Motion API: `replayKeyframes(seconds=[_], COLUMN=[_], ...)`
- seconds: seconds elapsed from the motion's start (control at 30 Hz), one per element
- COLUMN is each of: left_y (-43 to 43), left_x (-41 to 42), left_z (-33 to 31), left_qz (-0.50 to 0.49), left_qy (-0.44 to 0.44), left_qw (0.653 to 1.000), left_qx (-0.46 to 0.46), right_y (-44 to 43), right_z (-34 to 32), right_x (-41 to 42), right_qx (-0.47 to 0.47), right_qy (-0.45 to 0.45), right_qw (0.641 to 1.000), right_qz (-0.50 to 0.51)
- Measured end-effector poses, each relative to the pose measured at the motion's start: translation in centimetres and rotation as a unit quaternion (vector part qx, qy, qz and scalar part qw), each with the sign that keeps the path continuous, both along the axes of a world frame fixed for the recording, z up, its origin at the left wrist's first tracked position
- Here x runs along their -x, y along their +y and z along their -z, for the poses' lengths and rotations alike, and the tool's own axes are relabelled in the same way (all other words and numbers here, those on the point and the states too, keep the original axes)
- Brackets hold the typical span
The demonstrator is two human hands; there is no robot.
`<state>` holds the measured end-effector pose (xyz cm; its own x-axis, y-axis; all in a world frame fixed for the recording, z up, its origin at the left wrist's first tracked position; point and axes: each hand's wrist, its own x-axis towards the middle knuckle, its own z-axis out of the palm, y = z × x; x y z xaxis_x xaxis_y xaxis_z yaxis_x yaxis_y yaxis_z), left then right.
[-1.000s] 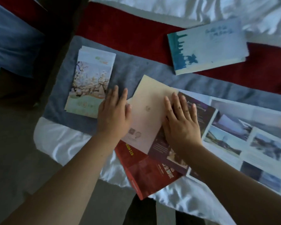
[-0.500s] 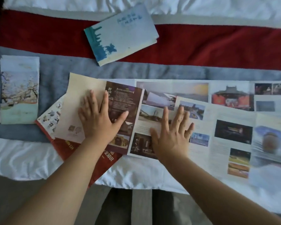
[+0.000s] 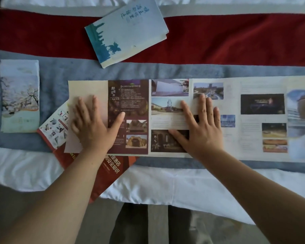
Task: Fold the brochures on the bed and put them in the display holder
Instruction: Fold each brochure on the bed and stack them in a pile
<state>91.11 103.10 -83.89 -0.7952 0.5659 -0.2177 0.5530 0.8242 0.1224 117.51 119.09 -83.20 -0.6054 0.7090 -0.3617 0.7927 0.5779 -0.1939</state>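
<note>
A long multi-panel brochure [image 3: 245, 120] with photos lies unfolded across the grey band of the bed, running off the right edge. My left hand [image 3: 93, 127] presses flat on its cream left panel, fingers spread. Palm down, my right hand [image 3: 201, 127] rests on the middle panels. Under the brochure's left end lies a red brochure [image 3: 102, 175], overhanging the bed's front edge. A folded stack with a blossoming tree [image 3: 19, 95] lies at the far left. A folded blue-and-white stack [image 3: 127, 30] sits tilted on the red band at the back. No display holder is visible.
The bed has a red band [image 3: 236, 41] behind a grey band [image 3: 60, 71], with white sheet [image 3: 165, 184] along the front edge. Below the edge I see the floor and dark legs [image 3: 130, 224].
The view has swung right and the long brochure now lies square and opened out flat. My hands have spread apart, the right sliding rightward along the panels, the left staying on the cream panel.
</note>
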Motion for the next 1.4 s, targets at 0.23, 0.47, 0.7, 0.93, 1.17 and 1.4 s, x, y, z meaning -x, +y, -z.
replayKeyframes(seconds=[0.23,0.47,0.7,0.93,1.17,1.4], left_y=[-0.9,-1.3,-1.6,-1.2,0.1,2.4], left_x=[1.0,0.9,1.3,0.2,-2.8,-6.2], left_z=[0.4,0.9,0.5,-0.9,-2.6,-4.1], left_qz=[-0.057,-0.089,-0.093,-0.082,-0.039,0.017], left_qy=[-0.027,0.003,-0.031,-0.089,-0.109,-0.124], left_qw=[0.997,0.995,0.993,0.99,0.989,0.985], left_qx=[-0.054,-0.043,-0.062,-0.079,-0.093,-0.115], right_y=[-0.1,-0.4,-0.5,-0.7,-0.7,-0.7], right_z=[0.6,1.3,1.5,1.4,1.6,1.8], right_x=[-0.7,-0.7,-0.7,-0.6,-0.6,-0.7], right_qx=[-0.021,-0.039,-0.047,-0.05,-0.062,-0.058], right_qy=[0.011,0.02,0.023,0.021,0.02,0.027], right_qw=[0.999,0.999,0.998,0.998,0.998,0.998], right_qz=[-0.025,-0.022,-0.024,-0.024,-0.022,-0.023])
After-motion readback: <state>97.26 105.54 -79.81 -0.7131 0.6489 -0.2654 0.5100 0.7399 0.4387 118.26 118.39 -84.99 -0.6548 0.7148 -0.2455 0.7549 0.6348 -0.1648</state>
